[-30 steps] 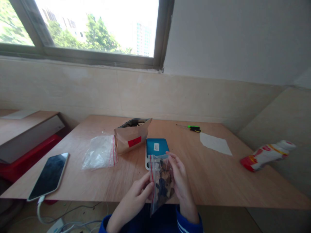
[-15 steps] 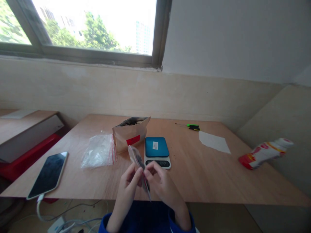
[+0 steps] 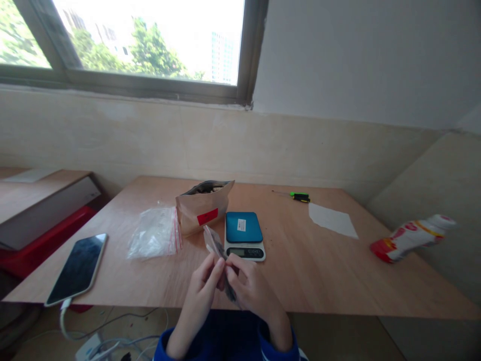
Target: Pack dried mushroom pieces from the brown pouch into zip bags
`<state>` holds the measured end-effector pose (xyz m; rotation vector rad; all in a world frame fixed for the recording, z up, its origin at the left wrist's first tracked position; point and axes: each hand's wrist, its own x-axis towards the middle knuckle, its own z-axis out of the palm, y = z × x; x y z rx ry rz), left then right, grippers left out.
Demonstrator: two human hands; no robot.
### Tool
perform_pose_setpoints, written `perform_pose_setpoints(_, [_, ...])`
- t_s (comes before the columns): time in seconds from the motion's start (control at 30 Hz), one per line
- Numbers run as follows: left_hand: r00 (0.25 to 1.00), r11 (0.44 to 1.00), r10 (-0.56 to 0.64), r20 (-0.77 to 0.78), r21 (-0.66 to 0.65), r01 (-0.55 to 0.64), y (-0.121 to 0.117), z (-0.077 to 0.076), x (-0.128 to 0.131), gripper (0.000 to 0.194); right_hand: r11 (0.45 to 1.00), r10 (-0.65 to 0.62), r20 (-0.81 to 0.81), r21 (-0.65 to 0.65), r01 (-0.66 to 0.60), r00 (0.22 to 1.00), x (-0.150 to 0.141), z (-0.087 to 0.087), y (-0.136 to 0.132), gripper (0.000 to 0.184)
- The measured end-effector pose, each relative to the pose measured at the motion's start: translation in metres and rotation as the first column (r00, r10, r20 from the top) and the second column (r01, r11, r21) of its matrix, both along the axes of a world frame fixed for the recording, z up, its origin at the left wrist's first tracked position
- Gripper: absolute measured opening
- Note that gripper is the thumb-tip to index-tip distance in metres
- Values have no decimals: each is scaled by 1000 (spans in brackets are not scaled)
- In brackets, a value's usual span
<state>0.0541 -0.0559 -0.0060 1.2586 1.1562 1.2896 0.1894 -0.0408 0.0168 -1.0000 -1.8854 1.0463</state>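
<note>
A small clear zip bag (image 3: 212, 240) with something dark inside is pinched between both hands above the table's front edge. My left hand (image 3: 204, 282) grips its left side between thumb and fingers. My right hand (image 3: 252, 287) pinches the bag's edge from the right, with fingertips close to the left thumb. Part of the bag is hidden behind the fingers. Just beyond the hands lies a kitchen scale (image 3: 243, 228) with a blue top and a small display. An open brown paper pouch (image 3: 199, 206) with a red label stands left of the scale, holding light-coloured pieces.
Left of the pouch lies a pile of clear zip bags (image 3: 153, 233). A phone (image 3: 78, 268) on a charging cable rests at the table's left. Screwdrivers (image 3: 298, 196) and a white paper sheet (image 3: 332, 220) lie at the back right. A red-and-white bottle (image 3: 411, 238) is farther right.
My right fingers have moved closer to the left thumb along the bag's edge, and the bag's lower end has swung behind the right hand. The scale's display now shows a lighter window.
</note>
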Motion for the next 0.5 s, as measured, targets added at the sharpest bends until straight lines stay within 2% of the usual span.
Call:
perform_pose_setpoints(0.23, [985, 991, -130, -109, 8, 132, 0, 5, -3, 33, 976, -163, 89, 161, 148, 983, 8, -6, 6, 24])
perform_pose_setpoints(0.43, [980, 990, -138, -143, -6, 139, 4, 4, -13, 34, 952, -208, 141, 256, 168, 968, -1, -13, 7, 25])
perform_pose_setpoints(0.5, [972, 987, -162, -171, -10, 163, 2, 4, -16, 37, 938, -257, 136, 273, 214, 957, 0, -17, 9, 25])
